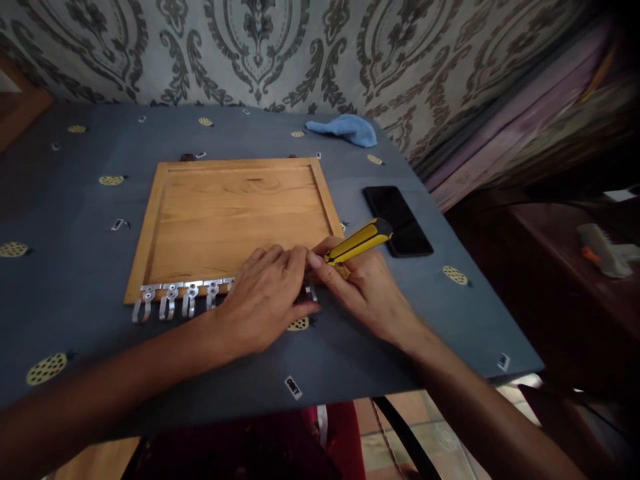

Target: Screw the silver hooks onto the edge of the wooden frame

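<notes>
A wooden framed board [235, 213] lies flat on the table, with a metal hook rail [193, 291] along its near edge. Several silver hooks hang off that edge on the left. My left hand [273, 287] is draped over the right part of the rail, fingers bent over it and thumb on the near side; most of the rail there is covered. In my right hand [360, 283] is a screwdriver with a yellow and black handle [357, 242], tilted up to the right. Its tip is hidden behind my fingers, which meet those of my left hand.
Right of the board lies a black phone [399, 220]. A blue cloth [345, 129] rests near the table's back edge, by the patterned wall. On a dark surface at far right sits a whitish object with an orange part [603, 250]. The table [380, 360] ends close to me.
</notes>
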Tool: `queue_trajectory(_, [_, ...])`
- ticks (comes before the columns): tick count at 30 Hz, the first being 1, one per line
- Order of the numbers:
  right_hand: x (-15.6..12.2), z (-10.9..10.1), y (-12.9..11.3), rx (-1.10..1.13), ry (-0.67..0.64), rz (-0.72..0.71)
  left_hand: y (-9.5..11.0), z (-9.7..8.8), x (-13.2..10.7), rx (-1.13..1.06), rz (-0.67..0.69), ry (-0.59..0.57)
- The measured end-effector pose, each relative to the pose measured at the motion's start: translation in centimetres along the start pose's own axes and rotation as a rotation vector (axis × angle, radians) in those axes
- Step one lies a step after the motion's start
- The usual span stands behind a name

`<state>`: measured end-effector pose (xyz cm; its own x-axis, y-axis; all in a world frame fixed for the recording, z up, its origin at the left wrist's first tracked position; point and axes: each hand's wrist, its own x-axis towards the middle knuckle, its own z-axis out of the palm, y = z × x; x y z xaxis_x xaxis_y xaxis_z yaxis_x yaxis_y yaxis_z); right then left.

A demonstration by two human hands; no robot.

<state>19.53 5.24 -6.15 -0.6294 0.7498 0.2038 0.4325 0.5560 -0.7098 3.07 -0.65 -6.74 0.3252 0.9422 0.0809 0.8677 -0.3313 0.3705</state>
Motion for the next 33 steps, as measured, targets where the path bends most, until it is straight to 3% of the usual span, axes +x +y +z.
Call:
queue_trajectory(3, [0.0,0.1,0.0,-0.015,-0.025,-0.004,-0.4,-0.7,0.0,-0.029,-0.010,-0.028])
queue_trajectory(6, [0.0,0.1,0.1,-0.023,-0.041,0.010,-0.9,-3.0,0.1,-0.080,-0.054,-0.044])
queue_trajectory(10, [0.0,0.2,0.3,-0.075,-0.023,0.000,-0.3,-6.9,0.6,-0.301,-0.020,0.127])
queue_trajectory(12, [0.1,0.2,0.4,-0.101,0.001,-0.016,0.5,-7.9,1.2,-0.402,0.030,0.144])
queue_trajectory(18, [0.2,0.3,0.8,-0.126,0.036,-0.076,1.8,-6.8,3.3,-0.458,0.244,0.134])
queue_trajectory(23, [-0.1,-0.1,1.0,-0.062,-0.065,-0.037,1.3,-6.6,3.7,-0.375,0.250,0.121])
queue_trajectory(26, [-0.9,-0.4,1.7,-0.007,-0.129,-0.095,1.2,-7.1,3.6,-0.345,0.279,0.112])
queue_trajectory(33, [-2.4,0.2,4.0,-0.107,-0.067,-0.267,0.3,-7.4,3.4,-0.291,0.282,0.155])
